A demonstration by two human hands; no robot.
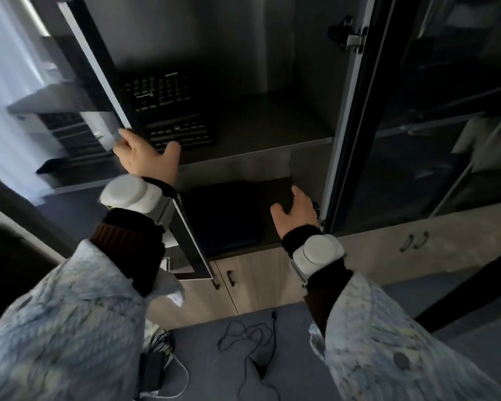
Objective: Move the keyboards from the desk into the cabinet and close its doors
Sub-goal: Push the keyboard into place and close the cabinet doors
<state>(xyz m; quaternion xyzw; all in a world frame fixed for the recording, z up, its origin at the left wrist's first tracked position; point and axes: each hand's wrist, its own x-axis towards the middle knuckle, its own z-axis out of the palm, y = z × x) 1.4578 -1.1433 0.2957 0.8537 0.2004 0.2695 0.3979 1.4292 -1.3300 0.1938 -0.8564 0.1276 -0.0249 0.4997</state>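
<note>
Two black keyboards lie on the cabinet's upper shelf [272, 146]: one further back [159, 92] and one nearer the front [180, 131]. My left hand [145, 156] rests on the edge of the left glass door [99, 70], fingers spread along its frame; the door stands partly open. My right hand [297, 211] is lower, fingers apart, by the inner edge of the right glass door [356, 117], which is swung wide open. A dark flat object [226, 212] lies on the lower shelf beneath my hands.
Below the glass section are wooden doors with small handles [230, 277]. A cable [252, 340] and a power adapter [152, 371] lie on the blue-grey floor. More glass-fronted cabinet stands to the right [434, 125].
</note>
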